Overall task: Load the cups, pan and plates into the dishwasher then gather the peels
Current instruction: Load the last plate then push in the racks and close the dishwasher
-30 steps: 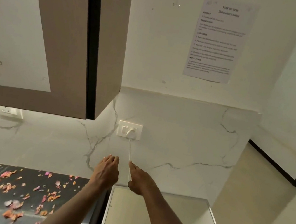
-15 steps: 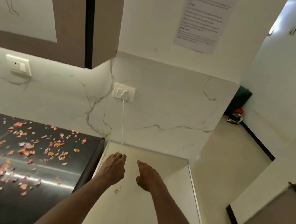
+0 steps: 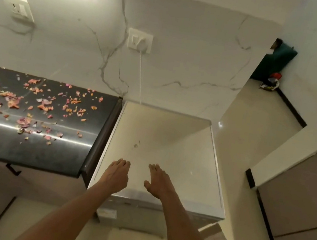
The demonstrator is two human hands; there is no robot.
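I hold both hands flat, fingers straight, empty, over the dishwasher (image 3: 162,141) top: left hand (image 3: 116,175), right hand (image 3: 159,183), near its front edge. Peels (image 3: 31,104) lie scattered on the dark table (image 3: 45,149) beside it.

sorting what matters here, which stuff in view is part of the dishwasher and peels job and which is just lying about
Part of the job:
- dishwasher, white, beside the counter
- peels, scattered on the dark counter
- left hand and right hand, both empty

Just lying about:
- wall socket with a white cord
- green bag on the floor

veined marble wall (image 3: 185,47), beige floor (image 3: 238,145)
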